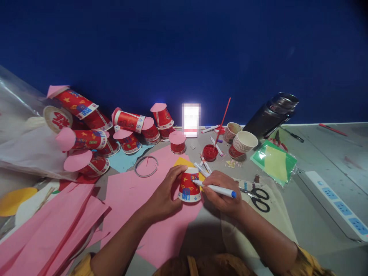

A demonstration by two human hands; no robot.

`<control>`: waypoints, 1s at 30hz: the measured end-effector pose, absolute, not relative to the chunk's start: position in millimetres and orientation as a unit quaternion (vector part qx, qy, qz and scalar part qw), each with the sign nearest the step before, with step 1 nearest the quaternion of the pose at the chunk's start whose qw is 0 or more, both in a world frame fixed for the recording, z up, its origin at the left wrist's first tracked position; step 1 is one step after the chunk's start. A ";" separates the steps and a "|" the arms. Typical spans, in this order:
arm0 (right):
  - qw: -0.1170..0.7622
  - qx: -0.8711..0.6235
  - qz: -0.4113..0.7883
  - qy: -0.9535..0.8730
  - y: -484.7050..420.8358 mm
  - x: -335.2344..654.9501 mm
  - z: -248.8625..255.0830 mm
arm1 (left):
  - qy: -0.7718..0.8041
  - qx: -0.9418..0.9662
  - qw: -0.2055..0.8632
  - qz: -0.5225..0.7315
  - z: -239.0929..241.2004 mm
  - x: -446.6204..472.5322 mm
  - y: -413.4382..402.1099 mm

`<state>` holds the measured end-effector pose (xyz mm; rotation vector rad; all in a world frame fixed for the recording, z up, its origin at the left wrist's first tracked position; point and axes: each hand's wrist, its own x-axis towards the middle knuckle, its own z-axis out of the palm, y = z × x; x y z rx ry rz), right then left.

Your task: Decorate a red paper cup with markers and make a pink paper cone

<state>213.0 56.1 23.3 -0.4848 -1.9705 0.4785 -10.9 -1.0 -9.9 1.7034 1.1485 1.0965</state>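
Note:
A red paper cup (187, 188) stands upside down on pink paper, with gold stars and blue marker drawings on its side. My left hand (169, 189) grips it from the left, thumb low and fingers near its top. In my right hand (222, 191) is a white marker with a blue end (220, 189), its tip touching or very close to the cup's upper right side. Under and behind the cup lie the pink paper (143, 207) and a piece of yellow paper (180, 161).
Decorated red cups with pink tops (86, 140) are piled at the left. Behind my right hand are a paint pot (210, 153), stacked paper cups (244, 143) and a dark thermos (267, 115). Scissors (258, 199) and a power strip (336, 203) lie right.

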 end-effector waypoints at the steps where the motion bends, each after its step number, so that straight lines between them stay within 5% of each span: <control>1: 0.504 -0.201 0.198 -0.816 56.2 212.6 22.6 | 0.453 0.676 0.391 0.431 -9.7 -11.2 -0.8; 30: 0.498 -0.285 0.178 -0.799 60.0 218.0 25.3 | 0.427 0.639 0.442 0.462 -14.6 -10.1 -0.5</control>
